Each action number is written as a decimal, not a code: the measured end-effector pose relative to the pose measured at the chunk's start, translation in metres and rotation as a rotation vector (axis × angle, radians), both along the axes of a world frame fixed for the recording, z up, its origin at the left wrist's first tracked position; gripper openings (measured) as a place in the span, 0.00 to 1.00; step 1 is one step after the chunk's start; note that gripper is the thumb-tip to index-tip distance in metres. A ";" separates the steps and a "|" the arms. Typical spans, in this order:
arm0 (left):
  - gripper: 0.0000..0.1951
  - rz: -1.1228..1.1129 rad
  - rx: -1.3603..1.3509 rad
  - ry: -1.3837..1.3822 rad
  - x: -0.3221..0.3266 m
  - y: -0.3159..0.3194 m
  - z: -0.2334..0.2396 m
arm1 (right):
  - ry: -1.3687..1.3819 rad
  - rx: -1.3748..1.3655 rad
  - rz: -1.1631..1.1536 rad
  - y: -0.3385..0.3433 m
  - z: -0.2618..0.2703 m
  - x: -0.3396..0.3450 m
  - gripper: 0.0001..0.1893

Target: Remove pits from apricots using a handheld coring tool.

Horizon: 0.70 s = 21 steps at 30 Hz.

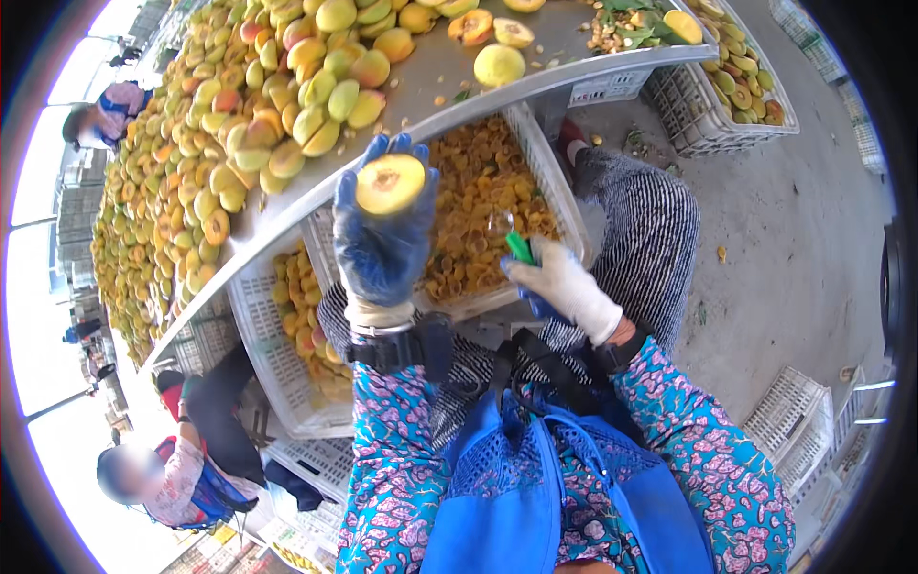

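My left hand (384,247), in a blue-coated glove, is raised palm up near the table's edge. It holds a halved peach (391,184), yellow flesh upward, with a browned hollow at its middle. My right hand (563,283), in a white glove with blue coating, grips the green handle (519,247) of a small coring tool. The tool's metal loop (500,221) is blurred and points away from me, apart from the peach half. Beneath both hands stands a plastic crate (563,188) holding many small orange-brown fruit scraps.
A metal-edged table (423,93) bears a large heap of peaches (287,107), many halved. Another crate (276,373) of peach pieces stands at my left. A fruit-filled crate (696,118) is at the far right. One person (179,473) sits at the left; another (118,107) is beyond the heap.
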<state>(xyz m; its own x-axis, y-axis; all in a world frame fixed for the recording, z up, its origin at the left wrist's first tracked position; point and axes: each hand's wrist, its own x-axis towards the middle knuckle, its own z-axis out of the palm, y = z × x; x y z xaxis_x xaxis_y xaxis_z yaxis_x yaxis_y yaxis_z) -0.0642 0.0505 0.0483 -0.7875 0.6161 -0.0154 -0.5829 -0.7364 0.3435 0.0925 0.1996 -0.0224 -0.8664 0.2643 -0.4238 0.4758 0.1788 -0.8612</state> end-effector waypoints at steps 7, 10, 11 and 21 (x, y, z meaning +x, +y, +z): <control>0.26 0.175 -0.229 -0.062 0.049 -0.027 -0.028 | 0.112 0.090 0.144 -0.028 0.094 -0.016 0.17; 0.25 0.153 -0.203 -0.047 0.056 -0.027 -0.028 | 0.336 0.308 0.282 -0.043 0.074 -0.012 0.17; 0.26 0.167 -0.245 -0.015 0.059 -0.026 -0.027 | 0.361 0.326 0.303 -0.046 0.071 -0.012 0.17; 0.28 0.175 -0.273 -0.104 0.079 -0.046 -0.020 | 0.094 -0.209 0.050 -0.041 0.064 -0.025 0.16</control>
<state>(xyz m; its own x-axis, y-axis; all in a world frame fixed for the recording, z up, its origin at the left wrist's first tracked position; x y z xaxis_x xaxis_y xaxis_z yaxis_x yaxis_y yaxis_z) 0.0150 0.0047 0.0282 -0.8664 0.4339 -0.2471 -0.4982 -0.7174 0.4870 0.0674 0.1589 0.0420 -0.9144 0.1352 -0.3816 0.3868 0.0138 -0.9221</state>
